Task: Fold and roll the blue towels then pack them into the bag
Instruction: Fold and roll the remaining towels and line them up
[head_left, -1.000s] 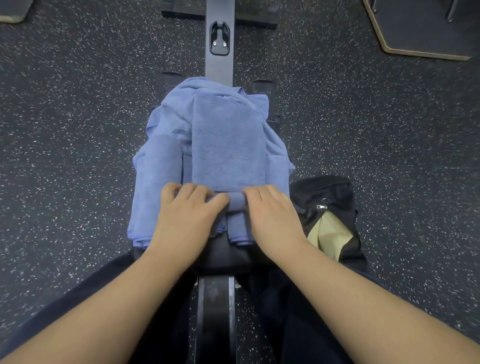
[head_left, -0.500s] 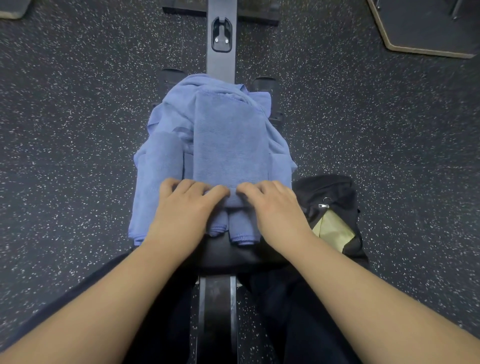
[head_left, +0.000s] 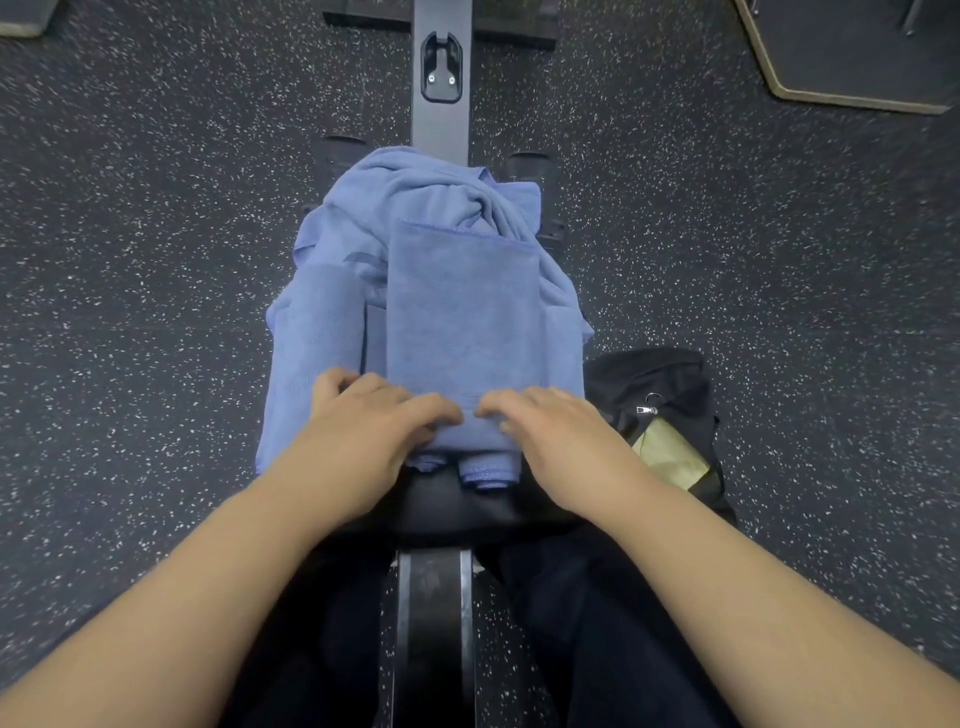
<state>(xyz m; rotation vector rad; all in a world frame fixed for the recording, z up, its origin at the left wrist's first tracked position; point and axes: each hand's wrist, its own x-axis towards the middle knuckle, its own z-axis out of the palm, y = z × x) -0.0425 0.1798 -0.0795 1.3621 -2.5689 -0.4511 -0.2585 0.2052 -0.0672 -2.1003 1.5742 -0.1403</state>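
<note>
Here my left hand and my right hand lie side by side on the near end of the folded blue towel, fingers curled over the thick rolled edge and gripping it, the fingertips of the two almost meeting in the middle. The flat strip of the towel runs away from my knuckles, lying on a loose heap of more blue towels that spills out beyond and to the left of my left hand. All of it rests on a black padded seat under my wrists. Just right of my right hand sits the open black bag, something yellow-green showing inside.
</note>
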